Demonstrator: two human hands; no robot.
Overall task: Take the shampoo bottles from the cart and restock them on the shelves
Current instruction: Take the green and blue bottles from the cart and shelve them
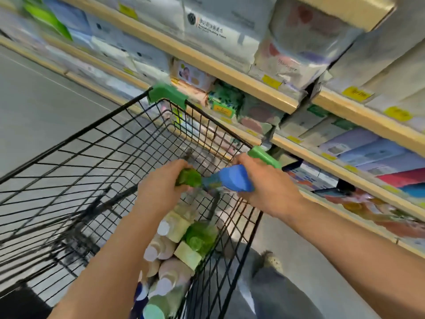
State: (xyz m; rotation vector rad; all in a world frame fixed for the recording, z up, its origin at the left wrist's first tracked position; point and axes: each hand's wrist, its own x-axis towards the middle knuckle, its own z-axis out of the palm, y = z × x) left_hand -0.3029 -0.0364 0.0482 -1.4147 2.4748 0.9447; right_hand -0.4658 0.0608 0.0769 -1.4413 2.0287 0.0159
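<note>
While both hands are reaching over the black wire cart (76, 157), the scene is reading as follows.

Left hand: the left hand (161, 187) is curling its fingers (181, 164) round a green bottle (189, 177), held above the cart's right side.

Right hand: the right hand (264, 183) is gripping a blue bottle (232, 178), thumb and fingers wrapping its body, just beside the green corner guard (264, 157) on the cart's rim.

Bottles in hand: the two are lying end to end between the hands, appearing to touch; motion blur is hiding the labels.

Bottles in cart: more shampoo bottles (165, 249), pale, green and dark blue ones with white and green caps, are lying packed along the near right wall of the basket, below the hands.

Shelves: the shelves (230, 72) are standing to the right of the cart, carrying packs of tissue and wipes with yellow price tags (271, 82) on the edges.

Floor: a grey floor (46, 100) is showing through the mesh, and a trouser leg and a shoe (271, 261) are showing to the right of the cart.
</note>
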